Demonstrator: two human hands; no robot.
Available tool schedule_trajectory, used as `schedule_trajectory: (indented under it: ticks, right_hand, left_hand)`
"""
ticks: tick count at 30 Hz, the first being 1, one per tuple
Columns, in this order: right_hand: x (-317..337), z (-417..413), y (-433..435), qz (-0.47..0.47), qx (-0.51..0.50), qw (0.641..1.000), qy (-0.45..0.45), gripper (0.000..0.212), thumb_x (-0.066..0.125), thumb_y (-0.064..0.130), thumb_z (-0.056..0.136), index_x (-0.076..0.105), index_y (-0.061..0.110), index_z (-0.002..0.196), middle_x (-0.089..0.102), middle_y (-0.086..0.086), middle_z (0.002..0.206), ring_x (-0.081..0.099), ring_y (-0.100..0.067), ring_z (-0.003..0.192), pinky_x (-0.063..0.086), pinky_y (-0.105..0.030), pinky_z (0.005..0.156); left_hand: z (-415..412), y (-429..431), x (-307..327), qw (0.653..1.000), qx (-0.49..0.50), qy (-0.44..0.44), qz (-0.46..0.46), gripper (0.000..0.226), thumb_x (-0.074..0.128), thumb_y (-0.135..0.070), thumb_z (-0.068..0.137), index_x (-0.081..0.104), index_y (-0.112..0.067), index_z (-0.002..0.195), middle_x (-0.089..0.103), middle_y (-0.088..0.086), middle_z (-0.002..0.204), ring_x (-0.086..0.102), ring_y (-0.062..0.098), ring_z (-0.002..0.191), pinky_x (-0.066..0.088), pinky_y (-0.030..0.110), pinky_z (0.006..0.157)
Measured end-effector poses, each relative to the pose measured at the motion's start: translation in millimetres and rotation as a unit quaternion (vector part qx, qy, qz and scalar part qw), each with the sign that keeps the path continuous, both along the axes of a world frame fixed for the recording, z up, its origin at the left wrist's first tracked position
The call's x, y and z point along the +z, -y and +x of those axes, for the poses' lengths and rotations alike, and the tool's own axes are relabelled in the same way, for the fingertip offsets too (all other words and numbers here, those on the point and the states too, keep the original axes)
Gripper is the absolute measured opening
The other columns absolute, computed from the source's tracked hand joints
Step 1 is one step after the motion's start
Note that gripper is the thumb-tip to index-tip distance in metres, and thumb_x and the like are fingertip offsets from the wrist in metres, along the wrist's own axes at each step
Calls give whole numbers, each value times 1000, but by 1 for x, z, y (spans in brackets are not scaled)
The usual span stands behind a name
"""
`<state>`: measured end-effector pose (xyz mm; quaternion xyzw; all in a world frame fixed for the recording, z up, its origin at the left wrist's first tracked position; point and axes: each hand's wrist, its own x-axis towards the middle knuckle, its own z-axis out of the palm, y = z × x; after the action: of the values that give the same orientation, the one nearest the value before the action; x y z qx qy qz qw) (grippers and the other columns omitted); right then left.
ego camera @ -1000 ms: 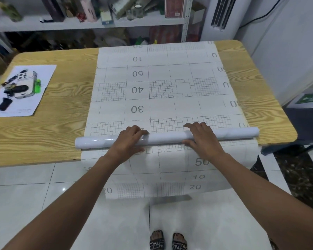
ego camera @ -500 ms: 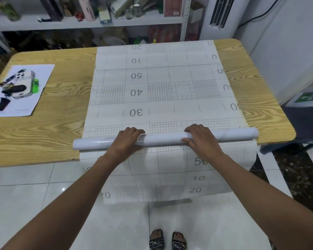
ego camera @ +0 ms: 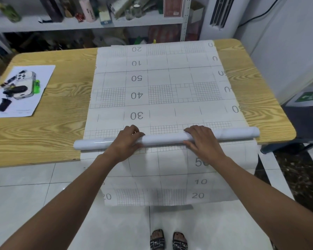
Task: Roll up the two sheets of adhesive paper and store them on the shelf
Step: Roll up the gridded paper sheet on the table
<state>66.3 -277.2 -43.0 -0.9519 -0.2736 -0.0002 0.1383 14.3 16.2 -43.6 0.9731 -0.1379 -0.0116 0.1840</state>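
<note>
At near edge of tabletop [ego camera: 43, 134], roll [ego camera: 163, 139] lies across gridded sheet [ego camera: 170, 98]. The left hand [ego camera: 127, 141] and right hand [ego camera: 203, 141] grip it, fingers [ego camera: 132, 129] curled over the top.

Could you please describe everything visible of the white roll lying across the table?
The glossy white rolled tube of adhesive paper lies crosswise near the front edge of the wood-grain table, on the flat gridded sheet, its left end past the sheet's side. Grey marbling shows near its right end. The left hand and right hand each grip its middle.
</note>
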Motion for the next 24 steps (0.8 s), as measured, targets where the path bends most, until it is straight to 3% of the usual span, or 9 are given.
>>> schedule_trajectory:
  ticks: [4,9,13,19,24]
  right_hand:
    - [-1,-1,3,0,10,1000,7,50,41,51,88,54,14,118,58,-4,110,55,-25,97,39,-38,88]
    - [-1,2,4,-18,12,1000,1,54,41,57,85,56,15,116,58,-5,111,54,-25,95,42,-41,86]
    - [-5,6,4,-23,10,1000,14,44,69,44,78,61,14,109,58,-7,101,56,-28,87,43,-41,81]
    - [-6,11,2,-21,13,1000,16,39,71,37,78,64,13,108,60,-7,98,57,-29,85,44,-41,77]
    - [-4,12,0,-11,15,1000,-9,46,68,36,82,57,12,120,62,-7,105,56,-29,96,40,-41,85]
  left_hand:
    - [1,4,3,1000,-1,-10,4,37,65,-13,83,58,-6,118,54,12,100,43,27,89,38,37,74]
    - [2,6,5,999,26,-48,3,41,51,-22,93,45,-14,132,57,7,110,44,25,98,31,31,80]
    - [1,7,6,998,31,-59,12,35,47,-25,95,49,-14,128,59,5,114,47,24,100,30,30,81]
    - [-5,6,1,999,36,-19,-13,44,58,-30,89,47,-13,128,51,9,120,49,26,101,37,35,84]
    - [-6,8,1,999,37,-18,-19,54,71,-27,78,50,-11,125,47,12,116,49,26,100,40,36,84]
